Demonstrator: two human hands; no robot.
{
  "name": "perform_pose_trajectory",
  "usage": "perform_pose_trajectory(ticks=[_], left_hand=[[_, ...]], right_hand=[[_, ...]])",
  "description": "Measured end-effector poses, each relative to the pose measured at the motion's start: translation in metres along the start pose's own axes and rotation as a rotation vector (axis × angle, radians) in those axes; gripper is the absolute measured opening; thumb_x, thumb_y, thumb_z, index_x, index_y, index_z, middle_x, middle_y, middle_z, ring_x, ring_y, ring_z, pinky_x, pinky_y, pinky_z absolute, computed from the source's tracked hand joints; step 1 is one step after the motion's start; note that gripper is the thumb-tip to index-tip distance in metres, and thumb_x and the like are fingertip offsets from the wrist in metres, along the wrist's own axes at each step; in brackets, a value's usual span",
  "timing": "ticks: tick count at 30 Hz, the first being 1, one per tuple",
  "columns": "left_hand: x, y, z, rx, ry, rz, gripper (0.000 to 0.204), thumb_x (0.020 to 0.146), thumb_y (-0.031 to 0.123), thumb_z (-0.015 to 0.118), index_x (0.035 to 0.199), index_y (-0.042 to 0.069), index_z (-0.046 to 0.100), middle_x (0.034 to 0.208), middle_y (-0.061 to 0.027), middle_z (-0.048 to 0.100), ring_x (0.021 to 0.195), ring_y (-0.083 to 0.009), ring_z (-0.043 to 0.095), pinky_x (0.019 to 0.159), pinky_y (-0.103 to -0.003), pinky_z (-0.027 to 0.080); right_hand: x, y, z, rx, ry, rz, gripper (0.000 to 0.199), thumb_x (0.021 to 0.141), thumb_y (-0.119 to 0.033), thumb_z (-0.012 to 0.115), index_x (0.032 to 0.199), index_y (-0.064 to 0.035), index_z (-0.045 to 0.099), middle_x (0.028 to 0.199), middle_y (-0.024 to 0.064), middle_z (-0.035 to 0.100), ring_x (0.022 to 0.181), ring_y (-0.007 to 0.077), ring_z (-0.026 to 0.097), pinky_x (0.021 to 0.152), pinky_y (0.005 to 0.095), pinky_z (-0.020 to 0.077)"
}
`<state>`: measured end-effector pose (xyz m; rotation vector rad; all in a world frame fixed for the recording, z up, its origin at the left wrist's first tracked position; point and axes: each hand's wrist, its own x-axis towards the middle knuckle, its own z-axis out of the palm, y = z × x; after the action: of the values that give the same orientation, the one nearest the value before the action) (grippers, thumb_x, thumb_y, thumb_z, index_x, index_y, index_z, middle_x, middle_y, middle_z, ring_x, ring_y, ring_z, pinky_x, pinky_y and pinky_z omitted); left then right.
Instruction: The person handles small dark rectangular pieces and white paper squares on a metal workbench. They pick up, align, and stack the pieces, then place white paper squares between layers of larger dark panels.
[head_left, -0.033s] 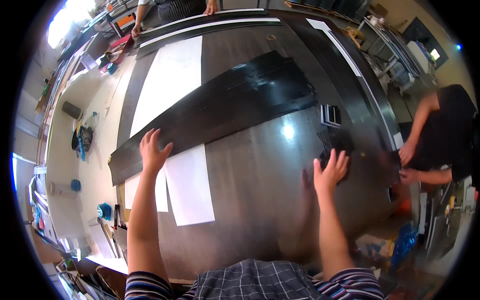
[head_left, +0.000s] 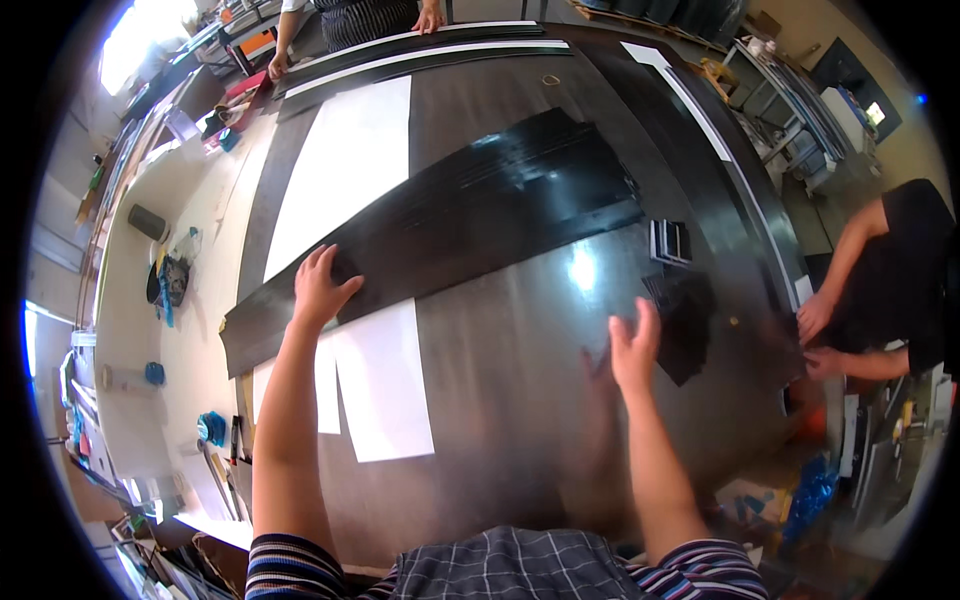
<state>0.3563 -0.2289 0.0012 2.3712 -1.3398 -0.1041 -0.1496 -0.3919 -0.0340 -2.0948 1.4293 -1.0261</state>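
My left hand (head_left: 319, 287) lies on the near edge of a long stack of black sheets (head_left: 470, 200), thumb and fingers apart. The stack slants across the dark table, and its overlapping layers show at the wide right end. My right hand (head_left: 634, 348) hovers or rests over the table with the thumb apart from the fingers and nothing visible in it. Just right of it lies a loose pile of black pieces (head_left: 685, 325). Beyond that pile sits a small stack of black and white strips (head_left: 669, 241). White sheets (head_left: 385, 385) stick out from under the long stack.
At the right edge a co-worker's hands (head_left: 820, 340) are at the table rim; another person's hands (head_left: 430, 18) touch long black strips (head_left: 430, 58) at the far edge. A pale side counter (head_left: 205, 300) holds blue-wrapped bundles (head_left: 211, 428). A rubber band (head_left: 551, 80) lies far off.
My right hand has moved left, away from the loose black pieces, uncovering more of them. My left hand has slid slightly farther and to the right along the sheets' edge. The view has shifted a little.
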Motion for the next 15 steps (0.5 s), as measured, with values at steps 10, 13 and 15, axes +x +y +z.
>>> perform_pose_trajectory(ticks=[10, 13, 15], left_hand=[[0.111, 0.035, 0.011, 0.26, -0.447, -0.109, 0.109, 0.06, 0.054, 0.085, 0.145, 0.004, 0.038, 0.142, -0.0227, 0.039, 0.133, -0.0381, 0.038, 0.109, -0.047, 0.036], [0.127, 0.02, 0.013, 0.239, -0.38, -0.109, 0.096, 0.06, 0.05, 0.087, 0.133, 0.001, 0.049, 0.132, -0.024, 0.048, 0.124, -0.0375, 0.048, 0.102, -0.044, 0.043], [0.143, 0.022, 0.013, 0.097, -0.465, -0.133, 0.092, 0.061, 0.05, 0.086, 0.13, 0.0, 0.052, 0.123, -0.023, 0.055, 0.117, -0.0352, 0.054, 0.098, -0.042, 0.045]], right_hand=[[0.06, -0.103, 0.128, 1.496, -0.199, 1.106, 0.045, 0.097, -0.023, 0.055, 0.131, 0.0048, 0.045, 0.13, 0.02, 0.054, 0.12, 0.0318, 0.055, 0.105, 0.0433, 0.0413], [0.064, -0.113, 0.145, 1.526, -0.18, 1.122, 0.037, 0.096, -0.02, 0.056, 0.124, 0.0018, 0.048, 0.122, 0.0177, 0.056, 0.118, 0.0313, 0.055, 0.103, 0.0432, 0.0423], [0.069, -0.118, 0.154, 1.503, -0.144, 1.127, 0.03, 0.095, -0.018, 0.057, 0.118, 0.0008, 0.051, 0.114, 0.0158, 0.058, 0.113, 0.0295, 0.056, 0.101, 0.0439, 0.0441]])
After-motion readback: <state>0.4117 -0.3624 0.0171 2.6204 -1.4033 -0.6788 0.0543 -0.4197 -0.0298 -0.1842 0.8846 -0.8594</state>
